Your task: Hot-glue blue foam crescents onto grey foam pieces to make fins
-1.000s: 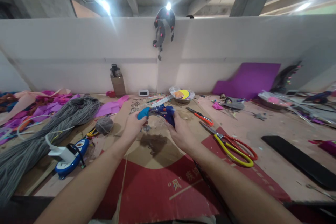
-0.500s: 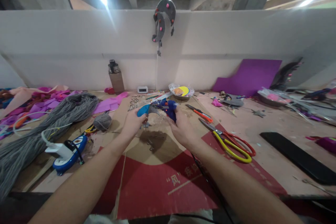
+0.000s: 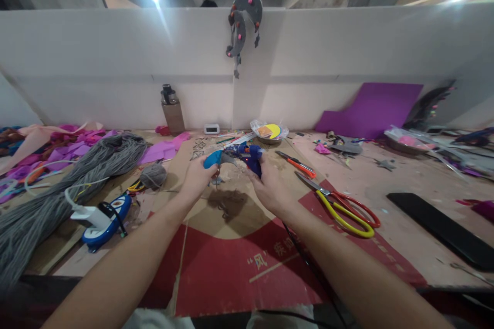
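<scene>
My right hand [image 3: 270, 190] is closed around the grip of a dark blue glue gun [image 3: 249, 156], its nozzle pointing left. My left hand [image 3: 196, 180] is closed on a small piece with a light blue end [image 3: 212, 158], held right at the nozzle. Both hands hover above a brown and red cardboard sheet [image 3: 231, 247] on the worktable. A dark shadow lies on the cardboard just below them. What exactly the piece is I cannot make out.
Yellow-and-red scissors [image 3: 343, 208] and an orange utility knife [image 3: 297, 164] lie to the right. A grey yarn bundle [image 3: 65, 190], a yarn ball [image 3: 153, 176] and a blue-white device [image 3: 104, 216] lie left. A bottle [image 3: 172, 111], a purple sheet [image 3: 370, 110] and a black strip [image 3: 443, 229] are also there.
Both hands stay together at the glue gun and have shifted only slightly; the view has tilted down and a little right.
</scene>
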{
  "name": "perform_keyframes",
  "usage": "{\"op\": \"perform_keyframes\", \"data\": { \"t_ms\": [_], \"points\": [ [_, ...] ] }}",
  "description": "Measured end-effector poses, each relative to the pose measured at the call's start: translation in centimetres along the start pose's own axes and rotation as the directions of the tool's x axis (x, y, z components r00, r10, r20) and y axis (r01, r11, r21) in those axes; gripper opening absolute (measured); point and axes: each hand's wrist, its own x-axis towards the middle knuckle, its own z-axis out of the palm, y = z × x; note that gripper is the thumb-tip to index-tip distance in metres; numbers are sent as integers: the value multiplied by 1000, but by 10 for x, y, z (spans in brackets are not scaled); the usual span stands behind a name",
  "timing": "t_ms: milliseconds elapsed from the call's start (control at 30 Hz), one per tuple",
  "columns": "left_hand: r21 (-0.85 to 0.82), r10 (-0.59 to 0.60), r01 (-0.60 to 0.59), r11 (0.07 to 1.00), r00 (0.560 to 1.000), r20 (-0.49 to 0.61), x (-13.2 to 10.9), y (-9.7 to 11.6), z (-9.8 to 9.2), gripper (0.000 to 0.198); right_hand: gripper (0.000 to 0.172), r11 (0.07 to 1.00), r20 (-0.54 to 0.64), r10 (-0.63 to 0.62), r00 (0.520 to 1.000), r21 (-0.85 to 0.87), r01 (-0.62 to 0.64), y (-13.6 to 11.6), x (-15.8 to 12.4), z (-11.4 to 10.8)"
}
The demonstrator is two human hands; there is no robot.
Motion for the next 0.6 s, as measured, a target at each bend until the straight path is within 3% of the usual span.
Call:
{"op": "perform_keyframes", "data": {
  "t_ms": [300,600],
  "points": [
    [17,8,-8,1000,1000,-16,2,-2,-2,9,37,1000,54,14,998,16,-15,-3,-2,3],
    [-5,6,-6,1000,1000,-5,-3,5,0,7,39,999,-2,14,1000,36,-13,-3,-1,-2]
  ]
}}
